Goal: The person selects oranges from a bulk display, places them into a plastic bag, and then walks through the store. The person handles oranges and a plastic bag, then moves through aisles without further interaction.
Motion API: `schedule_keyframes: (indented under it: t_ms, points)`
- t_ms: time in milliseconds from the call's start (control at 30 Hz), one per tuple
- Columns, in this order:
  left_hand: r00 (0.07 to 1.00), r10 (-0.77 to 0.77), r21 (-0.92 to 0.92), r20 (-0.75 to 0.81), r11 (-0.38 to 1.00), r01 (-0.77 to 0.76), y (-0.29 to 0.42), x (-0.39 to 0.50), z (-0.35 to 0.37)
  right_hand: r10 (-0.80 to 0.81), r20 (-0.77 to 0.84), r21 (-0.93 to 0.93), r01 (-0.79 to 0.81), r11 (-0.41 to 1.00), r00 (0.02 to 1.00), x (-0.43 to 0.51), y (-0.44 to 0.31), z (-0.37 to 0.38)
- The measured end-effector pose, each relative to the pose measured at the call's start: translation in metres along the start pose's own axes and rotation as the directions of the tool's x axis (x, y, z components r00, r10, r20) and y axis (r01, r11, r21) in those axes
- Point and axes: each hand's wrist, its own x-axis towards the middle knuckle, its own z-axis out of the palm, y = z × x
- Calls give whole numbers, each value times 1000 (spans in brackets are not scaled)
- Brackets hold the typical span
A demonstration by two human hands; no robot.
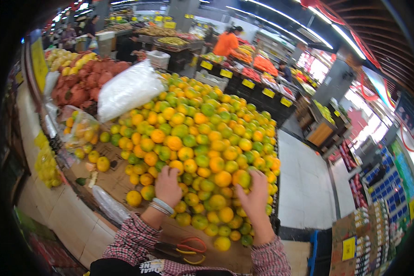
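Note:
Before me lies a large heap of green and orange mandarins (200, 138) on brown cardboard (117, 176). My left hand (168, 188), with bangles on the wrist, rests against the near left side of the heap, its fingers apart and touching fruit. On the right, my right hand (257, 193) has its thumb and fingers around a green-orange mandarin (241, 178) at the heap's surface. The fingertips of this hand are partly hidden behind the fruit. Scissors (189, 250) with red and yellow handles lie on the cardboard close to my body.
A stack of clear plastic bags (129, 89) leans on the heap's far left. Nearby are a bag of mandarins (81, 129), reddish-brown produce (86, 77) and a rolled plastic bag (110, 205). A person in orange (226, 43) stands at a far stall. Cartons (348, 238) stand at right.

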Motion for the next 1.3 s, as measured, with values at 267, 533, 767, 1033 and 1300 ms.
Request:
schedule_keyframes:
  t_ms: [267, 533, 767, 1033, 1300]
  points:
    - [998, 52, -38, -18, 998, -53, 0, -1, -7, 107, 309, -115, -75, 991, 945, -51, 26, -8]
    - [859, 427, -260, 283, 896, -359, 19, -18, 9, 1, 352, 38, -16, 999, 936, -56, -11, -15]
    - [917, 345, -253, 201, 922, -292, 12, -18, 17, 52, 600, 77, -122, 990, 799, -72, -13, -6]
    - [963, 204, -355, 175, 926, -132, 17, -13, 14, 38, 377, 82, -75, 994, 925, -90, -9, 14]
    - [949, 227, -285, 218, 945, -161, 13, -18, 22, 179, 577, -134, -123, 983, 797, -88, -18, 1]
